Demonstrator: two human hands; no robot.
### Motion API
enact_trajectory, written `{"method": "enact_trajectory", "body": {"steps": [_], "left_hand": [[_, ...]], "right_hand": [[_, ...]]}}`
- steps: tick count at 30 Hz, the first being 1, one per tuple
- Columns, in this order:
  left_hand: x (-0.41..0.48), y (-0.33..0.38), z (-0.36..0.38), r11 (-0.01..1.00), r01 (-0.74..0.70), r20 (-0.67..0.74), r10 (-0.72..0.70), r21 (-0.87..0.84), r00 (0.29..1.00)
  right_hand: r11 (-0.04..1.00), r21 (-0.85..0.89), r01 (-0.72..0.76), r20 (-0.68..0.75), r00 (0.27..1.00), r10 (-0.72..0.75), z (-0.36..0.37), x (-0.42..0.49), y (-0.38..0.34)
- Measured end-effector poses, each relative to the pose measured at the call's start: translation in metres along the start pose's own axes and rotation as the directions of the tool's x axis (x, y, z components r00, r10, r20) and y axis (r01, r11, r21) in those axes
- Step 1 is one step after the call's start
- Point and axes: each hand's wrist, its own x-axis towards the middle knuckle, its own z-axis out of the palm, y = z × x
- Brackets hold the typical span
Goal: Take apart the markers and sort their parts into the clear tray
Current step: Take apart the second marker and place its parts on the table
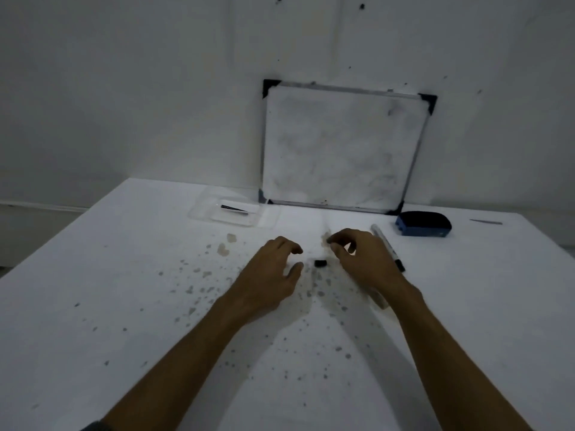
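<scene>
Both hands hover over the stained table, left hand loosely curled and empty, right hand pinching something too small to name. A black cap lies between them; a marker rests behind the right hand, the clear tray beyond, unobstructed
</scene>
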Motion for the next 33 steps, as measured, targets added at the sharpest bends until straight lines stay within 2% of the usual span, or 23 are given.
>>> {"method": "enact_trajectory", "body": {"steps": [3, 5, 9, 12, 15, 18, 21, 24, 26, 29, 31, 33], "left_hand": [[-0.004, 0.02, 0.022, 0.998, 0.035, 0.033, -0.033, -0.052, 0.999], [-0.008, 0.025, 0.033, 0.999, 0.038, 0.045, -0.037, -0.027, 0.998], [-0.012, 0.02, 0.037, 0.999, 0.018, 0.068, -0.02, 0.03, 0.997], [-0.013, 0.02, 0.037, 1.0, 0.017, 0.048, -0.017, 0.003, 0.999], [-0.013, 0.022, 0.036, 1.0, 0.005, -0.004, -0.005, -0.017, 1.0], [-0.013, 0.022, 0.033, 0.994, -0.097, -0.093, 0.092, -0.049, 0.991], [-0.013, 0.022, 0.029, 0.981, -0.192, -0.13, 0.187, -0.028, 0.974], [-0.01, 0.02, 0.028, 0.958, -0.287, -0.18, 0.286, 0.023, 0.941], [-0.01, 0.017, 0.024, 0.963, -0.268, -0.207, 0.26, -0.01, 0.943], [-0.014, 0.009, 0.014, 0.982, -0.134, -0.237, 0.1, -0.132, 0.966], [-0.018, 0.004, 0.006, 0.974, -0.033, -0.184, -0.009, -0.226, 0.983], [-0.022, 0.0, -0.002, 0.965, 0.025, -0.11, -0.056, -0.26, 0.992]], "right_hand": [[0.995, -0.056, -0.087, -0.07, 0.994, 0.083, -0.006, -0.02, 0.025], [0.988, -0.092, -0.127, -0.093, 0.989, 0.118, -0.005, -0.033, 0.035], [0.976, -0.067, -0.206, -0.014, 0.979, 0.206, 0.001, -0.049, 0.044], [0.978, 0.009, -0.207, -0.024, 0.978, 0.208, 0.003, -0.05, 0.042], [0.964, 0.19, -0.186, -0.044, 0.979, 0.197, 0.0, -0.049, 0.034], [0.947, 0.309, -0.09, -0.025, 0.994, 0.103, -0.008, -0.049, 0.024], [0.928, 0.369, -0.044, 0.083, 0.996, 0.014, -0.012, -0.053, 0.014], [0.871, 0.487, -0.066, 0.061, 0.997, 0.041, -0.013, -0.053, 0.01], [0.757, 0.647, -0.093, 0.02, 0.994, 0.105, -0.011, -0.052, 0.011], [0.555, 0.825, -0.11, -0.008, 0.978, 0.206, -0.001, -0.052, 0.01], [0.527, 0.843, -0.106, -0.027, 0.971, 0.239, 0.009, -0.053, 0.005], [0.554, 0.826, -0.102, -0.034, 0.973, 0.229, 0.016, -0.054, -0.003]]}}
